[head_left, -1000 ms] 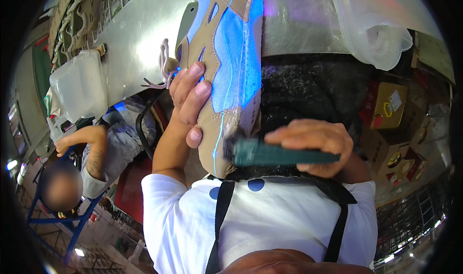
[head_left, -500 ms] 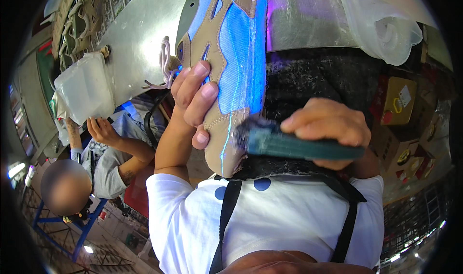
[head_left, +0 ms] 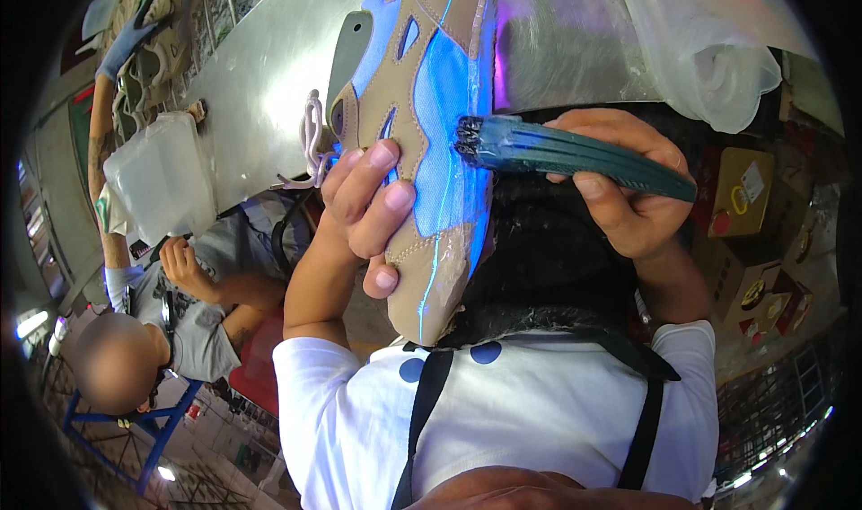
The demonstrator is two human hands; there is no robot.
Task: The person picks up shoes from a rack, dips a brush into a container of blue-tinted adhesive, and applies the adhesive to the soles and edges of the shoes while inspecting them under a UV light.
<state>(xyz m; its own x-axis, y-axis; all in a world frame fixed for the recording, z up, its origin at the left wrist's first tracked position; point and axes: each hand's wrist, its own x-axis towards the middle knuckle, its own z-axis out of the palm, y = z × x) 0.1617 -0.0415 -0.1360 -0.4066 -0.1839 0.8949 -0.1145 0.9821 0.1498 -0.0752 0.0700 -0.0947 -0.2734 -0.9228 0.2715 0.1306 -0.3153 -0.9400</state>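
Note:
A tan and pale shoe upper (head_left: 437, 164), lit bright blue along its side, is held toe toward me by my left hand (head_left: 373, 205). The fingers of that hand are wrapped over its left side. A thin glowing line runs lengthwise along the upper, and a wet, glossy film shows near the toe. My right hand (head_left: 642, 218) grips a brush (head_left: 566, 151) by its dark green handle. The dark bristles touch the lower side of the upper, about midway along. Pale laces (head_left: 314, 142) hang at the left of the shoe.
Beyond the shoe lies a metal worktop (head_left: 251, 88), with clear plastic sheeting (head_left: 709, 70) draped at right. A translucent container (head_left: 162, 178) stands at left. A co-worker in a grey shirt (head_left: 211, 326) reaches toward shoes on a rack. Cartons (head_left: 741, 191) sit at right; a black apron covers my lap.
The brush has moved from the toe up to the middle of the shoe's side. The shoe has shifted slightly toward me. The co-worker's gloved hand has reached up to the shoes on the rack.

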